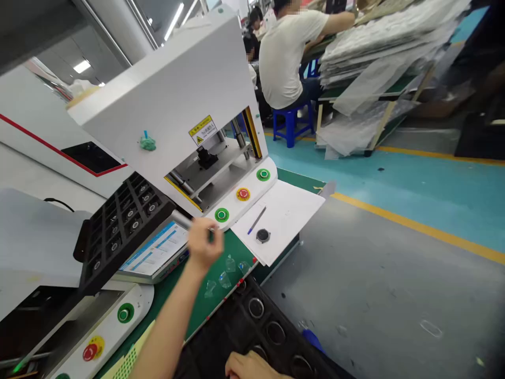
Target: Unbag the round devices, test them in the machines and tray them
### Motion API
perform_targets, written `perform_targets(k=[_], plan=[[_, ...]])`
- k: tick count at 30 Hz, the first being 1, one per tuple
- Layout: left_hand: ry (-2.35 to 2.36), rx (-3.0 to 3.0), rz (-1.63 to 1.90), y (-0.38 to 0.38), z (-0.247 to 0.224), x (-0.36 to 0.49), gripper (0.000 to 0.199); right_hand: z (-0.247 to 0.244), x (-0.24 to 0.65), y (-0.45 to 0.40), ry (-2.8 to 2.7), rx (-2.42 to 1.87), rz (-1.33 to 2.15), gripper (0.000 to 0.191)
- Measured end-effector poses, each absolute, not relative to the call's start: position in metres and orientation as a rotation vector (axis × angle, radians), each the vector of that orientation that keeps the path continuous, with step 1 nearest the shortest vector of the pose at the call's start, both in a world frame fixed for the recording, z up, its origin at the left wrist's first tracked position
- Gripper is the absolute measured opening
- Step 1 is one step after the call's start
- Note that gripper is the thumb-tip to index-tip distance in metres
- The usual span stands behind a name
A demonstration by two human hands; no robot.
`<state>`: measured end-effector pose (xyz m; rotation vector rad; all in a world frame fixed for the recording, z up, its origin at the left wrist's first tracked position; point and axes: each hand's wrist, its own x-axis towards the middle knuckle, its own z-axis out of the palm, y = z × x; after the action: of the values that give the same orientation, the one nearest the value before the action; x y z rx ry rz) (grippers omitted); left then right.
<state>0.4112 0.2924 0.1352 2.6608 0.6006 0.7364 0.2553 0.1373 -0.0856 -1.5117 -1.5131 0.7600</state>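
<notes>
My left hand (205, 245) is curled closed around a grey, rod-like thing (182, 219), blurred by motion, in front of the press. Its exact kind cannot be made out. At the bottom edge, my right hand (250, 365) bends its fingers down over a black tray (209, 329) with round, ring-edged pieces (275, 332) in its pockets. What its fingertips grip, if anything, is hidden. Small clear plastic pieces (224, 279) lie on the green bench between the hands. A round watch-like piece (263, 235) and a pen (256, 220) rest on white paper (294, 210).
A white press (169, 100) has green buttons (221, 215) and a red stop button (243, 194). To its left, another black tray (118, 226) of round pieces leans above a tablet screen (158, 250). A seated person (282, 58) works behind, beside stacked sheets (366, 47).
</notes>
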Motion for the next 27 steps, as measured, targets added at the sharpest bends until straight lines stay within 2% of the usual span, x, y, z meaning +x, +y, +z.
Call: perform_targets(k=[1,4,6,9,14,19,23,25,27], plan=[[0.496,2.675,0.572,0.268,0.110,0.415,0.004,-0.089,0.253,0.138,-1.525,-1.522,0.788,0.016],[0.412,2.644,0.248,0.217,0.051,0.434,0.030,-0.090,0.254,0.139,-1.542,-1.576,0.818,0.025],[0.502,2.595,0.152,0.203,0.031,0.449,0.029,-0.087,0.257,0.139,-1.557,-1.604,0.823,0.025],[0.635,2.462,0.092,0.201,0.025,0.463,0.025,-0.081,0.260,0.139,-1.556,-1.627,0.816,0.027],[0.684,2.059,0.111,0.202,0.053,0.446,0.030,-0.071,0.259,0.130,-1.473,-1.612,0.772,0.029],[0.655,1.601,0.205,0.189,0.118,0.361,0.044,-0.050,0.260,0.118,-1.341,-1.466,0.722,0.023],[0.785,1.228,0.476,0.170,0.159,0.270,0.041,-0.011,0.267,0.104,-1.019,-1.371,0.588,0.018],[0.849,1.155,0.678,0.157,0.165,0.231,0.038,0.018,0.274,0.093,-0.820,-1.344,0.497,0.011],[0.896,1.244,0.831,0.144,0.165,0.200,0.033,0.052,0.280,0.081,-0.710,-1.271,0.428,0.012]])
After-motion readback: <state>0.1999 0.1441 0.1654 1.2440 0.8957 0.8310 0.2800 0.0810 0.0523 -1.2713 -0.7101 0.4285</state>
